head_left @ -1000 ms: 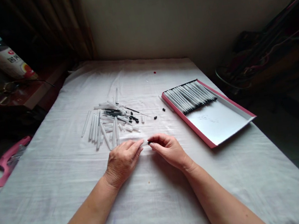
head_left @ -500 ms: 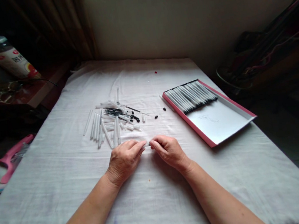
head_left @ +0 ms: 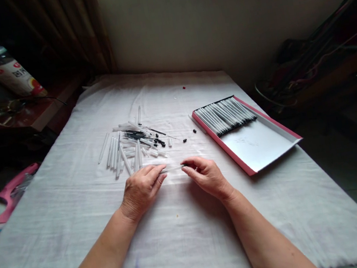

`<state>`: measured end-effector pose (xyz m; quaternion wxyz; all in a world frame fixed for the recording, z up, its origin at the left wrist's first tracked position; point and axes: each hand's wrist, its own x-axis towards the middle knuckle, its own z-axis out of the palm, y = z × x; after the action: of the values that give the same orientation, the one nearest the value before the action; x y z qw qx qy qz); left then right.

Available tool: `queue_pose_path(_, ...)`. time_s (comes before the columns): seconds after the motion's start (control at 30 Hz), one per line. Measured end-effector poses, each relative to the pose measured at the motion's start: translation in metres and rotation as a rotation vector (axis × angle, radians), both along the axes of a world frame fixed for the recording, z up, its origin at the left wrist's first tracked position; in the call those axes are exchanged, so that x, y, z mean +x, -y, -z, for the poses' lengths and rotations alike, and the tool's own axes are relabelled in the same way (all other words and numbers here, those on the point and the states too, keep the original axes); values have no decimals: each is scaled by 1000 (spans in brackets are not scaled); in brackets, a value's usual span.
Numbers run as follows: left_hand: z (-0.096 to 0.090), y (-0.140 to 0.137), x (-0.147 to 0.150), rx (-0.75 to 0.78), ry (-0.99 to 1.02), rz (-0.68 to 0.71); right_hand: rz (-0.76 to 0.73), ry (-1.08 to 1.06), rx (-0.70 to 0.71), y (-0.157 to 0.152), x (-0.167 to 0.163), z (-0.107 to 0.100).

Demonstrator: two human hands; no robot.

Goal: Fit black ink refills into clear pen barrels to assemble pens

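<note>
Between my two hands, above the cloth, is a thin translucent pen (head_left: 173,169) held level. My left hand (head_left: 142,187) is closed around its left end, which the fingers hide. At its dark right end, my right hand (head_left: 206,175) pinches with thumb and fingers. Just beyond my left hand lies a loose pile of clear pen barrels (head_left: 125,159), dark refills (head_left: 135,134), short clear caps (head_left: 170,143) and small black plugs (head_left: 160,141). Whether the pen has a refill inside is too small to tell.
A shallow red-edged box (head_left: 268,149) at the right holds a row of pens (head_left: 224,116) with black ends. A white cloth (head_left: 91,245) covers the table. Pink scissors (head_left: 9,193) lie beyond the left edge, below a shelf with a lidded jar (head_left: 10,72).
My hands have moved apart, so a longer stretch of the pen shows between them. The view has shifted slightly; the pile and box look the same.
</note>
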<state>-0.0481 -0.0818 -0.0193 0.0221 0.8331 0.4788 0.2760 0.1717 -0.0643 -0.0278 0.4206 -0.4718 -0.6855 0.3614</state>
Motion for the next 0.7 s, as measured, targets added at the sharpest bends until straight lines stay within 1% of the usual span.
queue_pose_path(0.13,2,-3,-11,-69,92,-4,57,-81,-71,-7,14,3)
queue_pose_path(0.3,7,-4,-14,-132,235,3,15,-60,-141,-8,17,-1)
queue_pose_path(0.4,8,-6,-14,-135,262,8,1,-55,-191,-7,16,-3)
queue_pose_path(0.6,9,-5,-14,-133,280,-6,2,-221,-256,-8,17,-5)
queue_pose_path(0.7,9,-5,-14,-133,279,-5,3,-183,-249,-8,17,-7)
